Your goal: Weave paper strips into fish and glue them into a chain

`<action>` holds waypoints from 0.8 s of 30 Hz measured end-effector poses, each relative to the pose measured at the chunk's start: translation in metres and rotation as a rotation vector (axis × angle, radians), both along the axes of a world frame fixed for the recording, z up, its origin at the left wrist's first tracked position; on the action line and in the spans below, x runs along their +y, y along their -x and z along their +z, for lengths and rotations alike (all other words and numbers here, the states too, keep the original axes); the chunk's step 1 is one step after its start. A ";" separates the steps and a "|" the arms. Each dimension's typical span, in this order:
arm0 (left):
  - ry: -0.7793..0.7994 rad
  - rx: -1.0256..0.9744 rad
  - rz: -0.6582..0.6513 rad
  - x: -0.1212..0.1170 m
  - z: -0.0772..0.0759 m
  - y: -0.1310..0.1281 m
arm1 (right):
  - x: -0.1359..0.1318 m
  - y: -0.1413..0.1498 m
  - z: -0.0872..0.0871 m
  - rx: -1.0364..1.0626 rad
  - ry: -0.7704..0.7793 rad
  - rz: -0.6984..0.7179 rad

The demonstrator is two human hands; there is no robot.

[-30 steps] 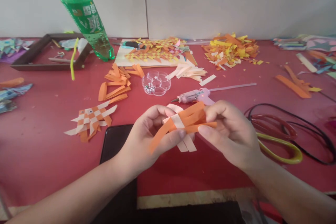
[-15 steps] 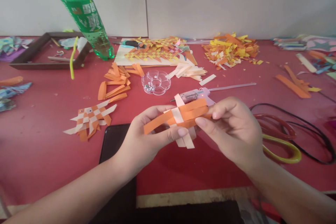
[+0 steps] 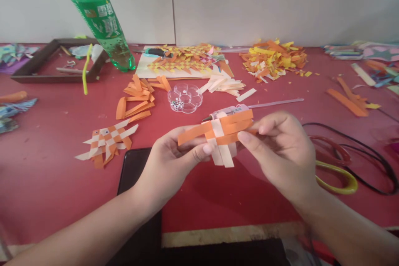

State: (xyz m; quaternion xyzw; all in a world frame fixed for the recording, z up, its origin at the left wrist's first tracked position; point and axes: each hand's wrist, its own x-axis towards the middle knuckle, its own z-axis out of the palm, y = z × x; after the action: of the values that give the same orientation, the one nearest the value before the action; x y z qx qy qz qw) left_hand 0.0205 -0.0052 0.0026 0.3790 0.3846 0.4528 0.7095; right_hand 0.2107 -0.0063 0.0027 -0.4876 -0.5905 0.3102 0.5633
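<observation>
Item held: one part-woven paper piece [image 3: 218, 135] of orange and cream strips, raised over the red tabletop [image 3: 218, 203] between both hands. Left hand [image 3: 174, 153]: grasping the piece near its crossing, thumb in front, fingers behind. Right hand [image 3: 280, 149]: pinching the right-hand orange ends between thumb and forefinger. One long orange end pointed left over the left hand's fingers; cream ends hung below the crossing. Directly behind the piece: a pink glue gun [image 3: 229, 111], nozzle to the left, a long translucent stick [image 3: 277, 102] running out to the right. Beyond the hands: a clear compartmented tray [image 3: 186, 99] holding small eye-like pieces [image 3: 177, 105]; orange strips [image 3: 135, 91] to its left; cream strips [image 3: 222, 85] to its right. Further beyond: a pale board [image 3: 145, 68] bearing yellow-and-orange woven work [image 3: 181, 65]; a heap of orange and yellow cuttings [image 3: 274, 60] to its right. Left of the left hand: one checkered paper fish [image 3: 109, 139], lying flat. Beyond the fish: a dark frame [image 3: 56, 79] and a green bottle [image 3: 99, 20], part filled. Beside the left forearm: a black flat object [image 3: 137, 166], partly covered. Right of the right hand: a yellow loop [image 3: 354, 185], a red loop and a black cord.
</observation>
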 end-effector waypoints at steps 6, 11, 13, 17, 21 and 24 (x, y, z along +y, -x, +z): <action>0.008 -0.120 0.092 0.002 -0.001 -0.001 | -0.001 -0.001 0.001 -0.018 -0.004 0.018; 0.053 -0.108 0.055 0.003 -0.001 0.002 | -0.003 -0.001 -0.003 -0.149 -0.062 0.042; 0.062 -0.063 0.039 0.001 0.000 0.002 | -0.003 -0.001 -0.006 -0.292 -0.183 0.046; 0.058 0.037 -0.009 -0.002 0.004 0.000 | -0.005 0.000 -0.010 -0.646 -0.405 0.052; 0.045 0.122 -0.037 -0.004 0.006 -0.002 | -0.007 0.001 -0.004 -0.804 -0.494 0.035; 0.008 0.152 -0.051 -0.004 0.007 -0.002 | -0.008 0.000 0.003 -0.865 -0.604 0.010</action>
State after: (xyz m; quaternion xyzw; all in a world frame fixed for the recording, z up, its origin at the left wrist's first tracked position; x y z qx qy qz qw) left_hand 0.0227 -0.0090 0.0091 0.4191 0.4292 0.4030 0.6912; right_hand 0.2107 -0.0142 0.0061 -0.3845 -0.8343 -0.1006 0.3820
